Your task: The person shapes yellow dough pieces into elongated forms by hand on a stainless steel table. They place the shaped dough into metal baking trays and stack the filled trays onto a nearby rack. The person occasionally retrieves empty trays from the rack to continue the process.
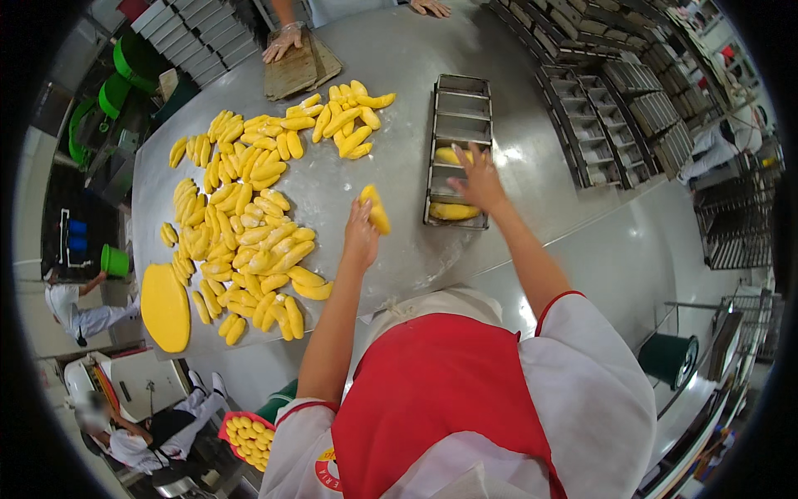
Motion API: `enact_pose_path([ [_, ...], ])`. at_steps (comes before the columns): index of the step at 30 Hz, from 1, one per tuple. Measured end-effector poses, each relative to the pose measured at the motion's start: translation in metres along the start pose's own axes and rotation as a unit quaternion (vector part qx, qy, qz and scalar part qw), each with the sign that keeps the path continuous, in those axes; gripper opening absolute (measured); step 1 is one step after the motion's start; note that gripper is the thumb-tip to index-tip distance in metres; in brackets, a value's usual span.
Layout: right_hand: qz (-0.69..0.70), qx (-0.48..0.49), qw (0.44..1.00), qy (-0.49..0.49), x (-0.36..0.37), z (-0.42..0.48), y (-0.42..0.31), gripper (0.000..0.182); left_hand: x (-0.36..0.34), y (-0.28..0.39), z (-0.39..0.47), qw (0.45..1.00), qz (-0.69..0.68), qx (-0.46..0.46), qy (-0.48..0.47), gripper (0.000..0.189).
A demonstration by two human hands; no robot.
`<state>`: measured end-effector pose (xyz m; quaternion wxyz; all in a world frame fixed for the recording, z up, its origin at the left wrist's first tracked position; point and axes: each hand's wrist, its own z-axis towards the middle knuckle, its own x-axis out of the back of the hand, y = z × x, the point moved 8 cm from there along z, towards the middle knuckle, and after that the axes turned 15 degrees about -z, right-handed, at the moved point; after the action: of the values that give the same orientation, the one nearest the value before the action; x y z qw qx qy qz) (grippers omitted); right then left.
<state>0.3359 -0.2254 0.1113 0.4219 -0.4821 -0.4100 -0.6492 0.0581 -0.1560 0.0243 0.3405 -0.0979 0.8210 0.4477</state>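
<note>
My left hand (360, 236) grips one elongated yellow dough piece (376, 211), held tilted above the steel table. Over a metal strap of loaf pans (463, 115), my right hand (481, 184) has its fingers spread, with no dough visible in its grasp. One dough piece (454, 212) lies in the pan nearest me. Another piece (446, 155) sits in a compartment farther up, partly covered by my right fingers. The far compartments hold no dough. Left of my left hand spreads a large heap of yellow dough pieces (268, 246), some dusted with flour.
A flat oval dough slab (164, 307) lies at the table's left corner. Across the table, another person's gloved hand (284, 43) rests on thin boards (293, 73). Stacked pan straps (583, 118) line the far right. A red tray (228, 430) of round dough pieces is below left.
</note>
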Motion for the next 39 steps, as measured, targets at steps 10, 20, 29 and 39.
enact_pose_path([
  [10,0.454,0.034,0.874,0.172,0.092,0.011,0.046,0.036,-0.152,0.041,-0.02,0.99,0.09,-0.005,-0.107,0.05],
  [20,0.348,0.194,0.915,-0.068,-0.024,0.042,-0.093,0.037,0.082,0.001,-0.126,0.963,0.163,0.013,0.216,0.038],
  [29,0.011,0.26,0.96,-0.106,-0.114,0.208,-0.247,0.064,0.098,0.055,-0.08,0.976,0.131,-0.043,0.166,0.036],
  [39,0.476,-0.104,0.813,-0.32,-0.124,0.158,-0.265,0.052,0.11,0.146,0.087,0.925,0.307,-0.205,0.087,0.035],
])
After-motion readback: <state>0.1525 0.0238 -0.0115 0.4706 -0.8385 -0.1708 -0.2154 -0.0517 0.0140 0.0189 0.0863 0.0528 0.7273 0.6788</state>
